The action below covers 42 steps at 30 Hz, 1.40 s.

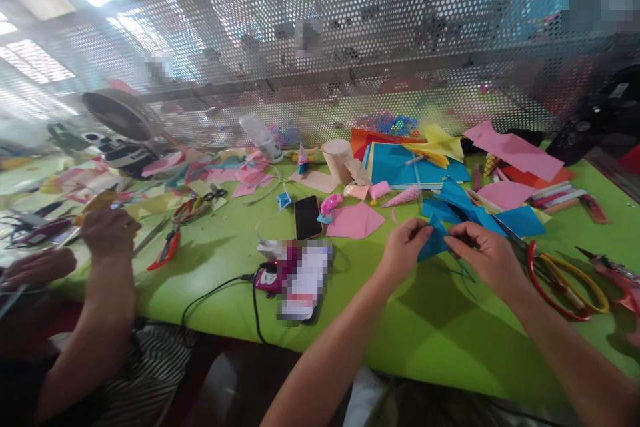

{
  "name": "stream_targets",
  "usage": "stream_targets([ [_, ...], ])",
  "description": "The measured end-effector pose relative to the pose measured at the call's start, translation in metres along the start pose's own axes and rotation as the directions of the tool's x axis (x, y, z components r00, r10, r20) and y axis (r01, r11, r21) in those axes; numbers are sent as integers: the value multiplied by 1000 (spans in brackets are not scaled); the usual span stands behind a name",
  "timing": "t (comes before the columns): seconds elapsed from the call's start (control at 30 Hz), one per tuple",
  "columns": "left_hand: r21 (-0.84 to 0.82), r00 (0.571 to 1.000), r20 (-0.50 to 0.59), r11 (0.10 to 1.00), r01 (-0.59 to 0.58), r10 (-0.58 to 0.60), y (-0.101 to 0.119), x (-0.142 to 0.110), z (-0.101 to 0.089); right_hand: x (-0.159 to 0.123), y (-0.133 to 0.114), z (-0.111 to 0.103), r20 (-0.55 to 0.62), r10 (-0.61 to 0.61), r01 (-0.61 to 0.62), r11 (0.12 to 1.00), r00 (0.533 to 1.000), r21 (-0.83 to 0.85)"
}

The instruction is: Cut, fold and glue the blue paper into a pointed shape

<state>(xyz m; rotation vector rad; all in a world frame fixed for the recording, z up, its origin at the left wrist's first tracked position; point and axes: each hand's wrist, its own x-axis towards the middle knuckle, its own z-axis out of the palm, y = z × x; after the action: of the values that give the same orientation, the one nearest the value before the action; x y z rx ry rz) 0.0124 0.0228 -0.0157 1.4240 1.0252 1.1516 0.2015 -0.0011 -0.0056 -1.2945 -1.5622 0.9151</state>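
Between my hands is a small piece of blue craft sheet point(433, 240), either paper or thin foam; I cannot tell which. My left hand point(407, 245) pinches its left edge between thumb and fingers. On the other side my right hand point(483, 250) has thumb and fingertips closed on the right edge. Thin dark green strands point(466, 272) hang below the right fingers. More blue pieces point(457, 197) lie just behind the hands. Scissors with red and yellow handles point(560, 283) rest beside my right wrist.
A phone with a lit screen point(306, 283) and a dark phone point(307, 217) lie left of my hands. Pink sheets point(353, 220), a roll point(337, 159) and blue sheets point(395, 163) are behind. At left a co-worker's hands point(107, 233) work near red-handled pliers point(165, 250). A perforated metal screen point(320, 47) borders the table.
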Motion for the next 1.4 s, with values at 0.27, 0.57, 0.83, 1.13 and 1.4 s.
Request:
stream_targets([
  [0.27,-27,999,51,1000,3,-2,2,-3,2,2,8,0,-18,17,-17,1000,1000,8],
  [0.57,-98,946,290,979,181,-146,-4,1,-3,12,9,-10,-185,85,-46,977,979,209],
  [0.83,-50,950,262,981,188,-169,-6,0,-6,12,13,-10,-192,76,-30,972,979,233],
  [1.13,-67,991,121,995,70,-61,3,2,-8,5,5,-2,-14,-39,39,999,999,-37],
  [1.4,-94,997,33,993,75,-72,-4,0,-2,2,3,2,-7,-23,23,1000,1000,4],
])
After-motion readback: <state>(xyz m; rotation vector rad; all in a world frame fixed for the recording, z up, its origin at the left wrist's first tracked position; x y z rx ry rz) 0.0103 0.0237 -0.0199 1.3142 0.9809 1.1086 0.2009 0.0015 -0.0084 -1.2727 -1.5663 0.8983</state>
